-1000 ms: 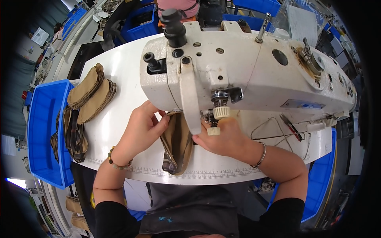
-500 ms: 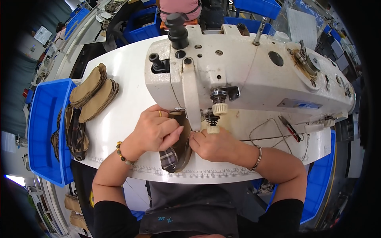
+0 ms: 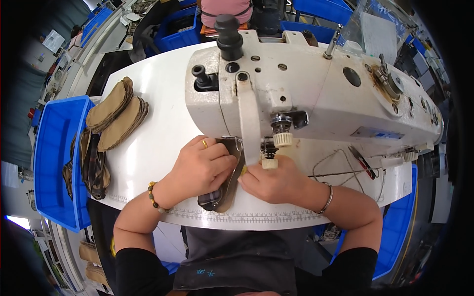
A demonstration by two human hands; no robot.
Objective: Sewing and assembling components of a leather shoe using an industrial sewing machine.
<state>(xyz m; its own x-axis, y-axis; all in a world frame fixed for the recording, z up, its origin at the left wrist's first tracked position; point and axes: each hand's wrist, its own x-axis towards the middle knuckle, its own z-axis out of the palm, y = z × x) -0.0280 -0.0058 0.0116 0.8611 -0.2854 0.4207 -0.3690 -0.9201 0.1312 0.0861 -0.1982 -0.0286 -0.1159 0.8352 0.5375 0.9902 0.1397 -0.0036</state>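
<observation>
Under the head of a white sewing machine [image 3: 316, 89] lies a shoe piece of dark plaid cloth and a tan sole-shaped layer [image 3: 211, 198]. My left hand [image 3: 200, 165] rests over its left side, fingers curled and pressed onto the cloth. On the piece's right edge, my right hand [image 3: 274, 182] has its fingers pinched together beside the presser area. A small yellow spot shows at those fingertips; I cannot make out what it is. The machine's lever and knobs partly hide the needle and the right fingers.
At left, stacked tan soles [image 3: 123, 126] lie on the white table [image 3: 158, 93]. Dark plaid pieces [image 3: 94, 170] hang over the rim of a blue bin [image 3: 57, 167]. Thread snips [image 3: 364, 163] and a loose grey cord [image 3: 321, 160] lie at right.
My left fingers have moved right and farther over the shoe piece, covering more of it. My right hand has shifted slightly right and down. The machine sits a little more to the right in view.
</observation>
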